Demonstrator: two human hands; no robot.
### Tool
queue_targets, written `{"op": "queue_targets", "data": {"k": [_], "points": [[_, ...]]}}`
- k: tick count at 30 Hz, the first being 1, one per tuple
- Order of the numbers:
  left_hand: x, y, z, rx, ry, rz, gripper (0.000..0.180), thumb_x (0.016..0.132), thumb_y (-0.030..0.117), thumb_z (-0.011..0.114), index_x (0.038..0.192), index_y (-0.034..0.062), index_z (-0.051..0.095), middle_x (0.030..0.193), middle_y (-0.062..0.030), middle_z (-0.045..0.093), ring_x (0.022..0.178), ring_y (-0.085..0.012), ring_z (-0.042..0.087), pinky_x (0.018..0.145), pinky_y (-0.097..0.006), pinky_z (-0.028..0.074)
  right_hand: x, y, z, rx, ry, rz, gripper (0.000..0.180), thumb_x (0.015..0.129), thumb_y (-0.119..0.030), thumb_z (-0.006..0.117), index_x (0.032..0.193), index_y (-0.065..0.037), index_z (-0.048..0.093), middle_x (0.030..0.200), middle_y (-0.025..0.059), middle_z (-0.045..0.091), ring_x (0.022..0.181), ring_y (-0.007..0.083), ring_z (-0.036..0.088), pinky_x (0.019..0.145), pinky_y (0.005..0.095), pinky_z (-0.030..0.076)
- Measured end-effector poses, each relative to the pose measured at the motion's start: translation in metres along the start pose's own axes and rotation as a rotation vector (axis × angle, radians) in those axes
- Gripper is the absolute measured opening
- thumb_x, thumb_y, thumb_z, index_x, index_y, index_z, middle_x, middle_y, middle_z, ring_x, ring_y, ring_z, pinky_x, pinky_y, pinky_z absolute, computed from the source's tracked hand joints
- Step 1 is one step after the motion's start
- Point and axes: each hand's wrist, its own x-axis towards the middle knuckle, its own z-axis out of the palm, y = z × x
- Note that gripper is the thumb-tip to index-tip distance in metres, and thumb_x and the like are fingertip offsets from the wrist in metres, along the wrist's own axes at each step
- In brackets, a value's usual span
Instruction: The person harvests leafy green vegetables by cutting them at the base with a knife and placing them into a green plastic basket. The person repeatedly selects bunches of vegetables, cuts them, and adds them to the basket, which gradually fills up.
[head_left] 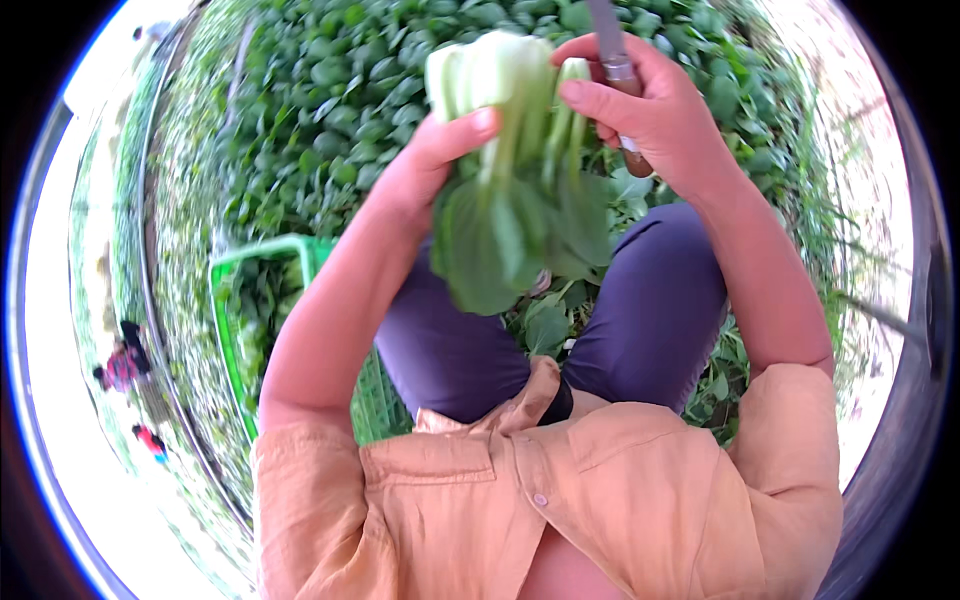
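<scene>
My left hand (440,150) is closed around a head of bok choy (495,225), its thumb across the pale stalks. The bok choy hangs upside down, its white base at the top and its broad green leaves toward my knees. My right hand (665,115) grips a knife (620,72) with a brown handle, its blade pointing up and away from me. Between the thumb and fingers of that same hand is an outer stalk (573,115) beside the head. Whether this stalk is still joined to the head I cannot tell. Slight motion blur softens the bok choy.
A green plastic crate (222,335) with leafy greens in it stands by my left leg. Dense leafy plants (340,120) fill the bed ahead, and more grow between my legs. A dark pipe or rail (152,200) runs along the left. Two people (122,368) are far off there.
</scene>
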Motion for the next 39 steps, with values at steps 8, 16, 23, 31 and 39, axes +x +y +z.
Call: {"op": "queue_targets", "data": {"k": [8,16,23,31,39], "points": [[-0.089,-0.035,0.028,-0.189,-0.026,0.688,0.076,0.075,0.031,0.083,0.129,-0.0018,0.041,0.120,-0.0195,0.063,0.108,-0.0248,0.062,0.098,-0.037,0.048,-0.056,0.015,0.097,-0.048,0.185,-0.369,0.022,0.090,-0.010,0.068,0.108,0.001,0.063,0.093,0.0054,0.067,0.078,0.0094,0.060,0.072,0.0218,0.047],[-0.174,-0.058,0.000,-0.280,0.330,0.791,0.064,0.076,0.023,0.082,0.127,0.0039,0.049,0.108,-0.0086,0.063,0.100,-0.0163,0.060,0.089,-0.033,0.050,-0.088,-0.010,0.151,-0.340,-0.356,-0.514,0.037,0.097,-0.016,0.056,0.128,0.003,0.057,0.137,0.0104,0.047,0.083,0.0064,0.050,0.074,0.0221,0.041],[-0.337,-0.054,-0.091,-0.071,0.807,0.808,0.072,0.075,0.032,0.080,0.131,0.0000,0.048,0.109,-0.0133,0.065,0.091,-0.0208,0.066,0.083,-0.036,0.057,-0.049,-0.009,0.135,0.084,-0.201,0.015,0.027,0.101,-0.022,0.051,0.120,-0.003,0.057,0.089,0.0022,0.058,0.061,0.0035,0.039,0.054,0.0185,0.033],[-0.610,-0.101,-0.237,0.068,1.871,0.769,0.031,0.082,0.010,0.077,0.107,-0.0007,0.062,0.089,-0.0087,0.068,0.066,-0.0188,0.068,0.058,-0.032,0.059,-0.026,0.031,0.070,-0.048,0.098,0.217,0.026,0.099,-0.029,0.057,0.113,-0.008,0.060,0.098,0.0003,0.060,0.061,0.0030,0.037,0.052,0.0194,0.031],[-0.652,-0.171,-0.351,0.216,2.554,-0.254,0.106,0.064,0.043,0.087,0.135,-0.0083,0.027,0.129,-0.0281,0.056,0.117,-0.0392,0.058,0.102,-0.041,0.045,-0.035,0.031,0.051,-0.213,0.174,0.273,0.027,0.098,-0.030,0.060,0.115,-0.009,0.060,0.097,-0.0009,0.058,0.060,0.0020,0.039,0.051,0.0192,0.032]]}}
